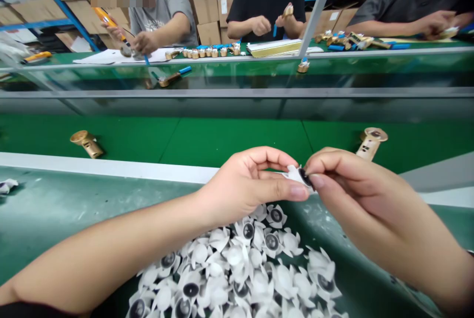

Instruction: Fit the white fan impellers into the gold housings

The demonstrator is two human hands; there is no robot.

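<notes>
Between my two hands is a small white fan wheel (294, 175) with pointed blades and a dark round centre. My left hand (255, 179) pinches its white blades between thumb and fingers. From the other side, the thumb and forefinger of my right hand (351, 189) close on the dark disc (304, 177) at its middle. Below both hands lies a heap of similar white fan wheels (237, 268), several showing dark round centres. My forearms frame the heap on the left and right.
A brass fitting (87, 143) lies on the green conveyor belt (200, 140) at left, another brass fitting (371, 141) at right. Metal rails (237, 93) run across beyond. Three people work at the far bench, one holding an orange power screwdriver (105, 18); brass parts (211, 52) stand in a row there.
</notes>
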